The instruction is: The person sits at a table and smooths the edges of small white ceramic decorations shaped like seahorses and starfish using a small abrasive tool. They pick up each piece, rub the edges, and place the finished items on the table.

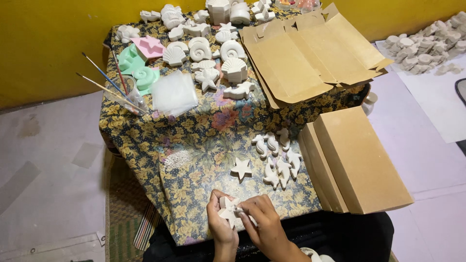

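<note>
Low table under a yellow-and-navy floral cloth (pixel 194 145). Flattened brown cardboard boxes (pixel 310 53) spread at its far right; folded brown cardboard cartons (pixel 359 160) stacked at the near right edge. White plaster seashell casts (pixel 213 48) crowd the far side, beside pink and green moulds (pixel 141 53). Paintbrushes in a clear cup (pixel 131 99), left. Small white seahorse and dolphin casts (pixel 276 160) mid-table, loose white star cast (pixel 241 168) beside them. At the near edge, left hand (pixel 219 221) grips a white plaster starfish cast (pixel 228 211); right hand (pixel 259 221) pinches its top.
</note>
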